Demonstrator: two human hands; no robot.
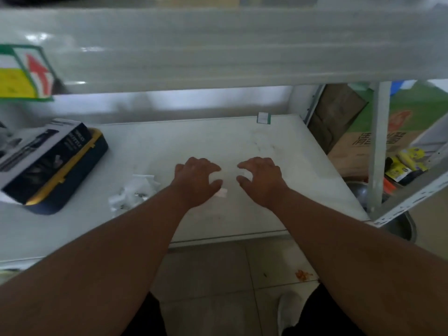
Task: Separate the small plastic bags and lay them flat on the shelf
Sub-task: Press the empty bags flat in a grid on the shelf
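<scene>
Fingers (pixel 213 167) of both hands, curled, hover over a small clear plastic bag (pixel 221 192) on the smooth white shelf (pixel 278 151); grip unclear.

Dim, flat indoor light with a greenish-grey cast. Brightest patch is the glow behind the shelf's (pixel 218 141) back edge. Glare streaks on upper shelf front (pixel 218 52). Whole frame soft with motion blur; wide-angle bending at the edges; shadows faint.

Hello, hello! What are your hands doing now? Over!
Both hands, left and right, over a clear bag on the shelf; grip unclear. Bag pile waits left. Nothing blocking.
</scene>
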